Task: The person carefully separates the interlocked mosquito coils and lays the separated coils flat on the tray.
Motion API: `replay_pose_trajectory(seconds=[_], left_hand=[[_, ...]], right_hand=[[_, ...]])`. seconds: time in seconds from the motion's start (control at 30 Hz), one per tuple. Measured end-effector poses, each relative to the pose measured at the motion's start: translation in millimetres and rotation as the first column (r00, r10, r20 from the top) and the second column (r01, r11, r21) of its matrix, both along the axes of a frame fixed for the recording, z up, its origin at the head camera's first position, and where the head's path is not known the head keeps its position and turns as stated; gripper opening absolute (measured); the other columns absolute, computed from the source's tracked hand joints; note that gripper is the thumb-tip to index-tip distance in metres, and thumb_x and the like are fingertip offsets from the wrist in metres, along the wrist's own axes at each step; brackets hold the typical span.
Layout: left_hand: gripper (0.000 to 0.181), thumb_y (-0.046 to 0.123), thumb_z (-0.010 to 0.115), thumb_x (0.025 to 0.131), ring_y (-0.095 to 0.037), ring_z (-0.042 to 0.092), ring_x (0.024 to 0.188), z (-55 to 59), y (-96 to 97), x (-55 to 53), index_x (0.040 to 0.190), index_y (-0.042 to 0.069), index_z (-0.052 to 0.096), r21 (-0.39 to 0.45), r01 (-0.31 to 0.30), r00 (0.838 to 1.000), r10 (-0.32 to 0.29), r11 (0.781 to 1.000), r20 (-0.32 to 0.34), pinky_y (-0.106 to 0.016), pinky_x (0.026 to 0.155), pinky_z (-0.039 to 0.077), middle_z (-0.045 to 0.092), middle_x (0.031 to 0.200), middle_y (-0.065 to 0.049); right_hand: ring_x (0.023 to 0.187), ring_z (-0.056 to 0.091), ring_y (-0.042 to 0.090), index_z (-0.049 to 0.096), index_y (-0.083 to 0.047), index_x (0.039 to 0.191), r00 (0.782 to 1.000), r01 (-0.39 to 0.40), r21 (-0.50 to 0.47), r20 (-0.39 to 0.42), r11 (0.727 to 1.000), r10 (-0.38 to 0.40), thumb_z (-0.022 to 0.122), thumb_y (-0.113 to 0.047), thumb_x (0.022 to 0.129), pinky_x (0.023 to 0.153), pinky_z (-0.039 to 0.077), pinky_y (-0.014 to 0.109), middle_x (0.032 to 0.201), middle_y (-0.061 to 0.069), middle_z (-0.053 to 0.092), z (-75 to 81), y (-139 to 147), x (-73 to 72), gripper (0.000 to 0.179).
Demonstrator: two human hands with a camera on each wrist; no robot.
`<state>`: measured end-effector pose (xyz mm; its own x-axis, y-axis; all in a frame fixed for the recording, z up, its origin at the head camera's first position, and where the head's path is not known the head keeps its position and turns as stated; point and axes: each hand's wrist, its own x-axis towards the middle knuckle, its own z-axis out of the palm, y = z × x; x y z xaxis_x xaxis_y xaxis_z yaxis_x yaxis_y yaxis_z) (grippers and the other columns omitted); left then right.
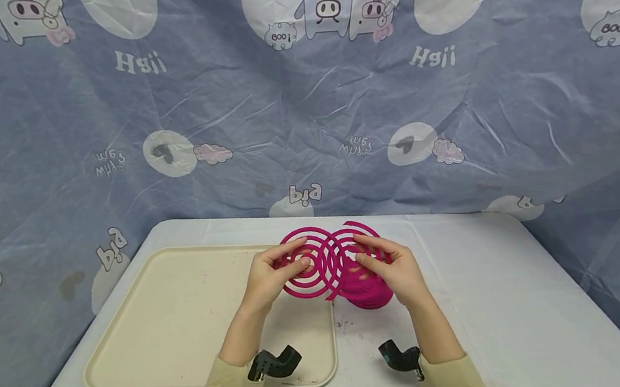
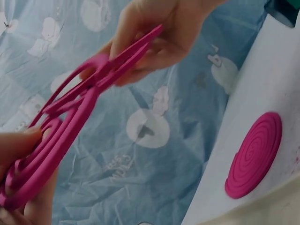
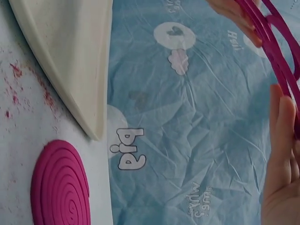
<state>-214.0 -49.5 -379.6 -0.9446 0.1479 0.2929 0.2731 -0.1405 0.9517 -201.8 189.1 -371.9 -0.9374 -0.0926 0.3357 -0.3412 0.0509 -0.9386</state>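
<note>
Two magenta spiral mosquito coils are held up over the tray's right edge, their rings overlapping in the middle. My left hand [image 1: 262,278] pinches the left coil [image 1: 301,296] near its centre between thumb and fingers. On the other side, my right hand [image 1: 400,270] pinches the right coil [image 1: 363,226] the same way. Seen edge-on in the left wrist view, the held coils [image 2: 77,110] are spread apart but still linked. Below the right hand, more magenta coil [image 1: 370,295] lies flat on the table, tightly wound; whether it is one piece or a stack I cannot tell.
A cream tray [image 1: 186,313] takes up the table's left side. Reddish crumbs [image 3: 47,96] are scattered on the white table [image 1: 503,299] beside it. A blue printed cloth [image 1: 289,107] hangs behind the table. Black wrist devices [image 1: 275,363] sit at both cuffs.
</note>
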Motion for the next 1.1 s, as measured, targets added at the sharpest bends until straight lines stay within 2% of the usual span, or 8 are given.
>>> replay_pose_trajectory(seconds=[0.23, 0.37, 0.5, 0.63, 0.73, 0.83, 0.93, 1.1], left_hand=[[0.038, 0.004, 0.073, 0.081, -0.019, 0.068, 0.084, 0.2, 17.5, 3.0, 0.118, 0.002, 0.065, 0.232, -0.149, 0.989, 0.140, 0.961, 0.057, -0.031, 0.077, 0.054, 0.065, 0.105, -0.015], [0.039, 0.008, 0.073, 0.081, -0.019, 0.067, 0.090, -2.1, 25.7, 3.4, 0.119, 0.003, 0.064, 0.282, -0.189, 0.982, 0.184, 0.940, 0.046, -0.031, 0.080, 0.053, 0.063, 0.109, -0.014], [0.038, 0.007, 0.072, 0.082, -0.018, 0.066, 0.090, -2.2, 18.0, 2.5, 0.119, 0.002, 0.064, 0.220, -0.095, 0.995, 0.098, 0.971, -0.005, -0.031, 0.080, 0.053, 0.065, 0.109, -0.012], [0.038, 0.000, 0.070, 0.082, -0.016, 0.065, 0.085, 0.2, -0.1, 0.4, 0.119, -0.002, 0.063, 0.068, 0.078, 0.994, -0.072, 0.995, -0.083, -0.029, 0.075, 0.055, 0.064, 0.110, -0.014], [0.038, -0.002, 0.070, 0.081, -0.015, 0.063, 0.080, 1.6, -10.5, -1.0, 0.118, -0.003, 0.063, -0.071, 0.199, 0.972, -0.206, 0.977, -0.112, -0.026, 0.069, 0.055, 0.063, 0.112, -0.016], [0.036, 0.000, 0.071, 0.080, -0.015, 0.063, 0.081, 1.9, -14.9, -1.4, 0.115, -0.002, 0.065, -0.184, 0.265, 0.951, -0.289, 0.946, -0.114, -0.024, 0.067, 0.053, 0.065, 0.110, -0.016], [0.037, 0.000, 0.071, 0.080, -0.017, 0.064, 0.089, 1.4, -13.2, -1.0, 0.116, -0.002, 0.065, -0.201, 0.273, 0.950, -0.296, 0.941, -0.096, -0.026, 0.071, 0.054, 0.066, 0.110, -0.016], [0.041, 0.000, 0.071, 0.080, -0.030, 0.063, 0.097, 0.6, -3.6, -0.3, 0.120, -0.003, 0.062, -0.107, 0.206, 0.973, -0.215, 0.973, -0.078, -0.029, 0.078, 0.054, 0.064, 0.112, -0.018]], right_hand=[[0.075, 0.069, 0.016, 0.055, 0.012, 0.122, 0.994, 0.053, -0.263, -0.076, 0.963, -0.075, 0.064, 0.005, 0.085, 0.062, 0.056, 0.033, 0.103, 0.003, 0.066, -3.7, -14, -0.3, 0.038], [0.073, 0.070, 0.022, 0.055, 0.012, 0.121, 0.991, 0.064, -0.337, -0.089, 0.939, -0.100, 0.063, 0.005, 0.086, 0.066, 0.056, 0.035, 0.105, 0.007, 0.065, -4.4, -18, -0.3, 0.037], [0.078, 0.068, 0.016, 0.056, 0.007, 0.122, 0.996, 0.054, -0.220, -0.052, 0.974, -0.067, 0.064, 0.001, 0.086, 0.067, 0.056, 0.031, 0.108, 0.004, 0.062, -0.9, -8, 0.3, 0.037], [0.080, 0.063, 0.011, 0.058, 0.005, 0.121, 0.999, -0.046, -0.003, -0.012, 0.999, 0.046, 0.067, -0.002, 0.085, 0.065, 0.055, 0.026, 0.107, 0.001, 0.063, 3.1, 9, 0.6, 0.038], [0.078, 0.065, 0.013, 0.060, 0.006, 0.118, 0.985, -0.173, 0.134, 0.013, 0.976, 0.173, 0.068, -0.002, 0.084, 0.065, 0.056, 0.028, 0.102, 0.006, 0.065, 4.8, 19, 0.6, 0.036], [0.079, 0.065, 0.015, 0.062, 0.006, 0.116, 0.970, -0.243, 0.230, 0.035, 0.942, 0.242, 0.068, -0.002, 0.083, 0.065, 0.056, 0.031, 0.099, 0.013, 0.065, 5.3, 23, 0.8, 0.034], [0.080, 0.066, 0.016, 0.062, 0.006, 0.116, 0.972, -0.235, 0.245, 0.047, 0.940, 0.231, 0.069, -0.002, 0.083, 0.066, 0.056, 0.032, 0.098, 0.016, 0.066, 5.1, 23, 0.6, 0.035], [0.070, 0.067, 0.017, 0.061, 0.005, 0.119, 0.986, -0.164, 0.165, 0.039, 0.972, 0.160, 0.070, -0.003, 0.083, 0.064, 0.056, 0.031, 0.093, 0.015, 0.067, 5.7, 15, 1.0, 0.039]])
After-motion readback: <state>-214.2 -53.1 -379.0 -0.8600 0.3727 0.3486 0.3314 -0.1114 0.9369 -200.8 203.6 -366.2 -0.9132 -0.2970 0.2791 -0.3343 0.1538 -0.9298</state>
